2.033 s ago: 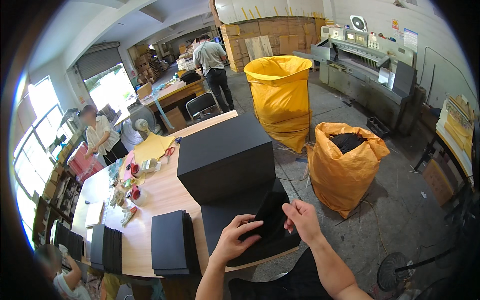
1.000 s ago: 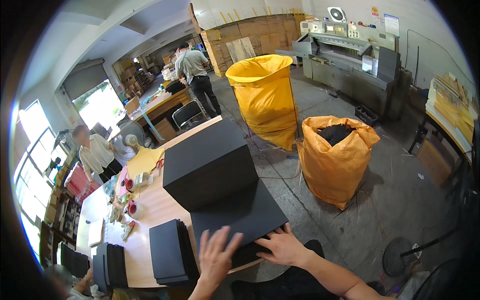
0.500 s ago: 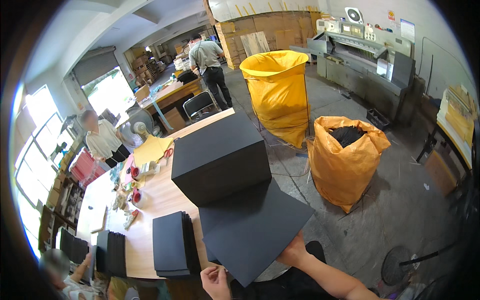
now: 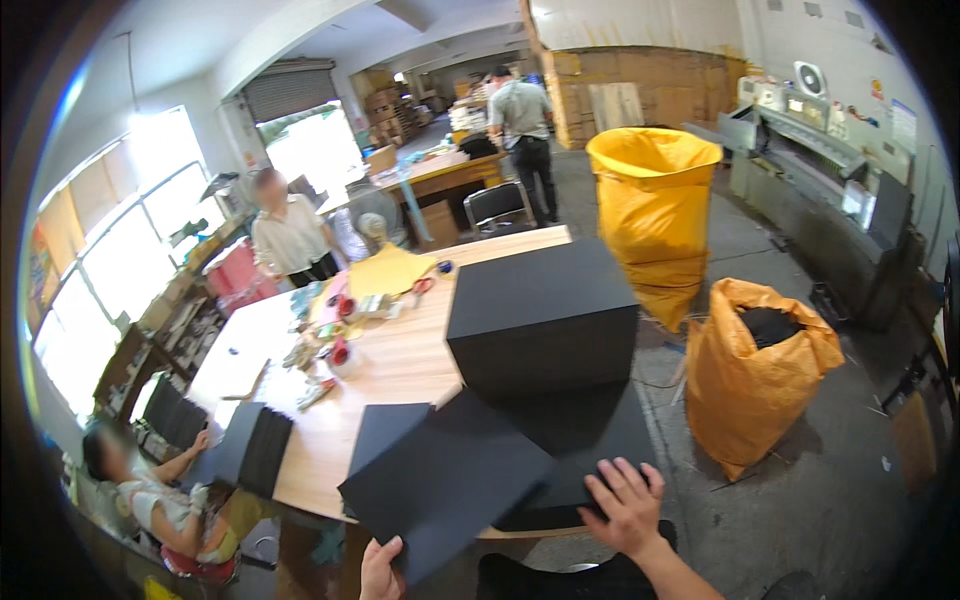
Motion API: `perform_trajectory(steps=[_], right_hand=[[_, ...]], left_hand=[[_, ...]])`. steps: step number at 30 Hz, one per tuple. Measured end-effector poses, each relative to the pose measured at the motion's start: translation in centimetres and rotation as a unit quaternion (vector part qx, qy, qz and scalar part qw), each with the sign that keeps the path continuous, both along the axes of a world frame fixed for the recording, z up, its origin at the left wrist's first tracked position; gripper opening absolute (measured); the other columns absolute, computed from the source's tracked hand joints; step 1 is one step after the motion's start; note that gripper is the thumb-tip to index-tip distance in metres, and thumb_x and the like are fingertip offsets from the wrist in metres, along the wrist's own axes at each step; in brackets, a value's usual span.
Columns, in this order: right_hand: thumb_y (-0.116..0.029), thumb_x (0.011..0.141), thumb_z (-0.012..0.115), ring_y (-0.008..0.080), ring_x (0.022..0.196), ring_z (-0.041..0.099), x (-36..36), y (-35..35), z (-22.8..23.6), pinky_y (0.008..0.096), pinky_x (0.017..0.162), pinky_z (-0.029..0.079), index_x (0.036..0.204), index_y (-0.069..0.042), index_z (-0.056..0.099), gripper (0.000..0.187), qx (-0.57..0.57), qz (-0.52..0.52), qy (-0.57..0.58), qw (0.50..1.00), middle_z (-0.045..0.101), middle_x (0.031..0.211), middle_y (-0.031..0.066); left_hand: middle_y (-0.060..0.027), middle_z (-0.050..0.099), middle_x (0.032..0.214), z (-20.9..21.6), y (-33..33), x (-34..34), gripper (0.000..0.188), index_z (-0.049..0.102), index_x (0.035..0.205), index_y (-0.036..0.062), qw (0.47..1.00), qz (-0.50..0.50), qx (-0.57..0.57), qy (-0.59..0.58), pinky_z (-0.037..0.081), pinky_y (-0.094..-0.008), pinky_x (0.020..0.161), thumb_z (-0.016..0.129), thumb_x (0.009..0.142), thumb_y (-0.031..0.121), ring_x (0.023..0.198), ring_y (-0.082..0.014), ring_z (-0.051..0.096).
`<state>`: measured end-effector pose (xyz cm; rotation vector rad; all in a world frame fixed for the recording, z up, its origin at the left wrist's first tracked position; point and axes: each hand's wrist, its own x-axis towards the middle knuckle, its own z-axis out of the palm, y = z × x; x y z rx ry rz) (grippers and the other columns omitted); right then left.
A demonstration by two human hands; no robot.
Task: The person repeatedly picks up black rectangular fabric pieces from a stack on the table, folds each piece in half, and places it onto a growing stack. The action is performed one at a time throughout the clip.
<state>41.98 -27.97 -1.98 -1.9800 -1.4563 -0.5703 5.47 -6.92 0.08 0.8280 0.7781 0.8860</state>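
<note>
My left hand (image 4: pixel 382 572) pinches the near corner of a black sheet (image 4: pixel 445 485), its thumb on top. The sheet is tilted and partly covers a low stack of black sheets (image 4: pixel 388 432) on the table. My right hand (image 4: pixel 628 505), fingers spread, is at the near edge of a flat black pile (image 4: pixel 585 440) and holds nothing. Behind that pile rises a tall block of stacked black sheets (image 4: pixel 540 352).
Tape rolls, red scissors (image 4: pixel 422 288) and yellow paper (image 4: pixel 390 270) lie on the wooden table (image 4: pixel 410 355). A seated person (image 4: pixel 165 500) is beside another black stack (image 4: pixel 253 448) at left. Two yellow-orange sacks (image 4: pixel 755 400) stand on the floor at right.
The black sheet has moved left from the pile toward the low stack. My right hand has let go of it; my left hand now grips it. The whole view has swung left.
</note>
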Motion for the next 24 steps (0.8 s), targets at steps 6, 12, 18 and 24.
perform_trajectory(steps=[6,12,18,24], right_hand=[[-0.039,0.087,0.083,0.0344,0.140,0.060,-0.1,0.1,-0.4,0.0583,0.121,0.033,0.133,-0.016,0.076,0.052,0.003,-0.001,-0.015,1.000,0.069,0.146,0.0143],[-0.040,0.090,0.081,0.0336,0.141,0.059,0.1,0.0,-0.9,0.0592,0.122,0.031,0.135,-0.015,0.076,0.051,-0.010,-0.005,-0.021,1.000,0.068,0.149,0.0140],[-0.042,0.092,0.080,0.0332,0.143,0.058,0.1,-0.1,-0.8,0.0585,0.123,0.030,0.136,-0.016,0.076,0.051,-0.016,-0.008,-0.020,1.000,0.067,0.150,0.0137],[-0.039,0.089,0.082,0.0338,0.142,0.059,-0.1,-0.5,0.2,0.0566,0.123,0.030,0.137,-0.016,0.075,0.054,-0.027,0.010,0.003,1.000,0.066,0.151,0.0143]], left_hand=[[-0.0142,0.064,0.153,-7.7,9.5,-2.2,0.044,0.054,0.155,0.0013,0.985,0.098,0.040,-0.133,0.052,-0.0502,0.118,0.063,0.112,0.009,0.138,-0.0320,0.064],[-0.0134,0.067,0.136,-15.1,12.3,-0.9,0.034,0.058,0.144,0.0028,0.973,0.203,-0.101,-0.037,0.057,-0.0548,0.106,0.064,0.112,0.015,0.120,-0.0334,0.068],[-0.0145,0.063,0.144,-16.7,13.6,-2.3,0.042,0.055,0.148,0.0028,0.966,0.182,-0.170,-0.067,0.053,-0.0560,0.112,0.065,0.111,0.021,0.129,-0.0359,0.063],[-0.0156,0.052,0.162,-15.4,13.6,-3.1,0.061,0.047,0.158,0.0035,0.979,0.111,-0.156,-0.065,0.040,-0.0599,0.124,0.069,0.109,0.034,0.147,-0.0385,0.051]])
